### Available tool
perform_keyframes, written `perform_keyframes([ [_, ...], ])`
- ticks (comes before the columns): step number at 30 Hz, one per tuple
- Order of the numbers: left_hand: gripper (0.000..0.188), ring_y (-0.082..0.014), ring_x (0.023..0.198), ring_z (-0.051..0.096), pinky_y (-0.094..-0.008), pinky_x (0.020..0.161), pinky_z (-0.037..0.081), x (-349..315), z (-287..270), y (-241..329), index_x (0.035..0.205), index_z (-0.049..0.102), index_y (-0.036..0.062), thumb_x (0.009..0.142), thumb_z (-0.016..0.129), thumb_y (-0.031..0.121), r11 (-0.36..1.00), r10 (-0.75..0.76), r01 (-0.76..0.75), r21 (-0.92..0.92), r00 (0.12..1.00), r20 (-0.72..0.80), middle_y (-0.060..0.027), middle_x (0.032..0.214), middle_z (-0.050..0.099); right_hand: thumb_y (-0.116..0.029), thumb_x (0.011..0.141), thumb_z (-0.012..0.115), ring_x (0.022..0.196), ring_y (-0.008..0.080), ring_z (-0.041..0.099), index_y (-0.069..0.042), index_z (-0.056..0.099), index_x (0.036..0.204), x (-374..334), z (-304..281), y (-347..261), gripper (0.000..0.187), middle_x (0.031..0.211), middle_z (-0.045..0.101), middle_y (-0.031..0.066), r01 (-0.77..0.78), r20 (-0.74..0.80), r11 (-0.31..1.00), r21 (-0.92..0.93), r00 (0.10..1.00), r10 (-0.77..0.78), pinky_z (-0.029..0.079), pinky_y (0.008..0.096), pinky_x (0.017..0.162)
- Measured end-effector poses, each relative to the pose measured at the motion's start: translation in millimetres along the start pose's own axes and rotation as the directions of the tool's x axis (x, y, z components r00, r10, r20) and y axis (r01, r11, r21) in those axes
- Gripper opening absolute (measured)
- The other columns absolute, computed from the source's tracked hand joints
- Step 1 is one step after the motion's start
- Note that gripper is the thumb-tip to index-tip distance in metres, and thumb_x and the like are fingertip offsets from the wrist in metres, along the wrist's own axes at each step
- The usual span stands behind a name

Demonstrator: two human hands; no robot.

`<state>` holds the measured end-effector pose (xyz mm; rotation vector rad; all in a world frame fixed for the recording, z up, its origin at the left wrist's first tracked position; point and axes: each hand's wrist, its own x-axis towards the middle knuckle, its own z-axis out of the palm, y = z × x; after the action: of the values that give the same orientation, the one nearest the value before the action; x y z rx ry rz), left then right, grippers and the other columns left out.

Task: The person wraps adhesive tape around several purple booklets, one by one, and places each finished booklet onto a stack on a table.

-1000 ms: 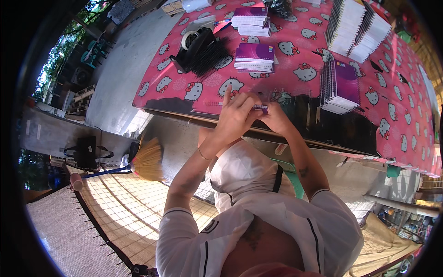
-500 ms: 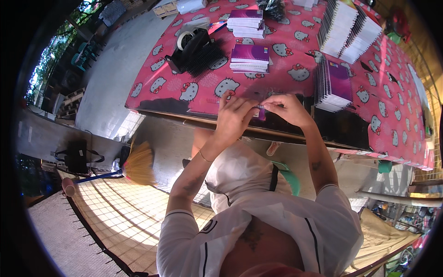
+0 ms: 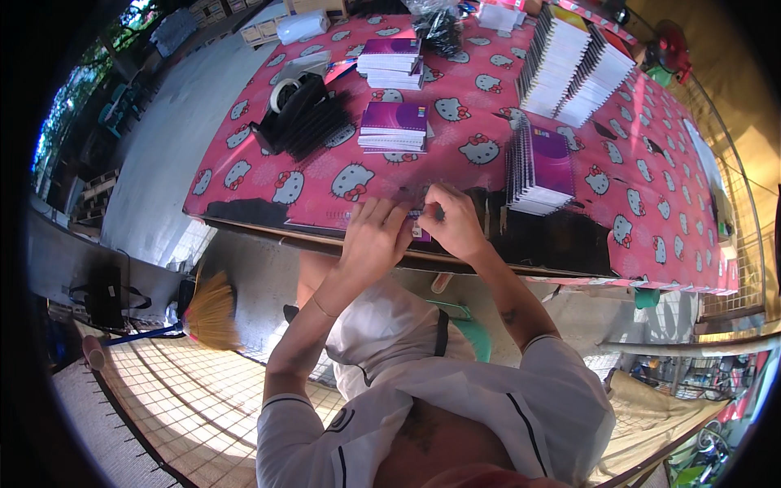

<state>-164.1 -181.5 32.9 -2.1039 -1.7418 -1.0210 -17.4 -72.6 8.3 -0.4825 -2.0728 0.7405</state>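
At the table's near edge a thin purple-covered notebook (image 3: 421,233) lies mostly under my hands. My left hand (image 3: 377,233) rests over it with bent fingers, pressing and gripping its edge. Just to the right, my right hand (image 3: 455,220) is closed, thumb and index finger pinched near the notebook's upper edge. Whatever that pinch holds is too small to make out. Beyond my hands stands a short stack of purple notebooks (image 3: 394,122), with another stack (image 3: 390,58) behind it. On the right rises a taller pile of spiral-bound purple notebooks (image 3: 543,167).
A tape dispenser (image 3: 290,102) and a heap of black binding coils (image 3: 321,126) sit at the left. Tall spiral notebook stacks (image 3: 556,69) stand far right, a black plastic bundle (image 3: 439,31) at the back. A broom (image 3: 210,313) leans below left of the pink patterned table (image 3: 480,150).
The whole view has shifted, so the table appears farther left and lower. My right fingers, stretched toward the left hand before, are now more curled and raised. My left hand stays on the notebook.
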Motion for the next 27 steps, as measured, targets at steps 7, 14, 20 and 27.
perform_keyframes([
  [7,0.032,-0.0303,0.090,0.061,-0.0421,0.076,0.045,69,-5,16,0.105,0.068,0.0028,0.073,0.066,-0.002,0.995,0.079,-0.084,-0.059,0.994,-0.076,-0.0105,0.098,0.066,-0.015,0.080,0.075,0.108,0.0340,0.060,-0.001,0.060,0.120,-11,-76,-37,0.045,0.120,0.061,0.0199,0.011,-0.364,0.977,-0.213,0.927,-0.090,0.047,0.0393,0.093],
  [14,0.026,-0.0301,0.113,0.063,-0.0401,0.096,0.049,172,66,57,0.102,0.069,0.0027,0.077,0.065,-0.004,0.789,0.334,-0.447,-0.422,0.888,-0.315,-0.0109,0.112,0.070,-0.025,0.079,0.081,0.120,0.0302,0.056,0.005,0.040,0.143,-43,-181,11,0.082,0.133,0.054,0.0239,-0.345,-0.389,0.897,-0.277,0.894,0.223,0.044,0.0392,0.100],
  [20,0.026,-0.0310,0.120,0.061,-0.0393,0.094,0.054,167,136,35,0.100,0.069,0.0006,0.078,0.059,-0.009,0.652,0.325,-0.227,-0.723,0.946,-0.004,-0.0148,0.112,0.070,-0.013,0.082,0.077,0.108,0.0204,0.061,0.006,0.041,0.143,-53,-173,40,0.073,0.122,0.062,0.0176,-0.462,-0.339,0.884,0.074,0.822,0.458,0.048,0.0336,0.095],
  [27,0.027,-0.0302,0.122,0.059,-0.0390,0.094,0.054,158,118,33,0.104,0.069,0.0019,0.080,0.060,-0.005,0.699,0.244,-0.212,-0.683,0.968,-0.051,-0.0158,0.120,0.067,-0.012,0.080,0.078,0.121,0.0269,0.056,0.004,0.041,0.144,-57,-177,31,0.076,0.133,0.058,0.0200,-0.413,-0.385,0.909,0.059,0.830,0.403,0.041,0.0368,0.105],
])
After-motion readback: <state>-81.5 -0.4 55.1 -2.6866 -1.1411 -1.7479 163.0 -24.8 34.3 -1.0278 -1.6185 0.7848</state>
